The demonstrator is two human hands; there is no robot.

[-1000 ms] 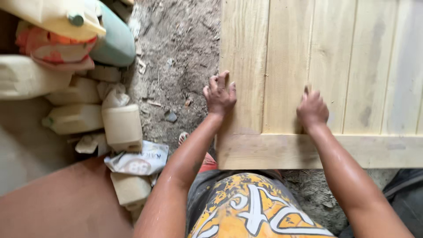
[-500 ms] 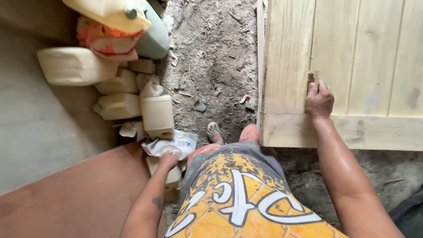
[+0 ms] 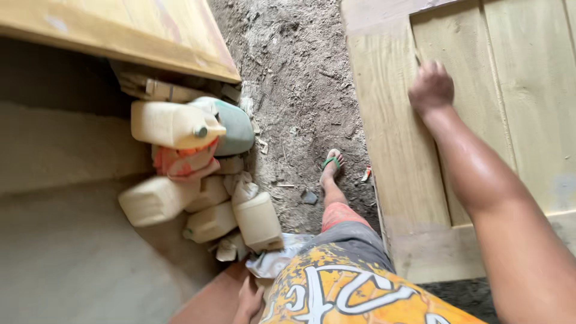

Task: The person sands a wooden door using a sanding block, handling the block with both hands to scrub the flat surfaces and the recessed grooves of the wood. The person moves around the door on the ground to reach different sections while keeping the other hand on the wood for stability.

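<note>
Wooden door — pressed by the fisted right hand, contents unclear; left hand hung loosely open beside it.

Pale wooden panel of vertical boards, framed by rails, lying flat, seemingly raised above the dirt ground
</note>
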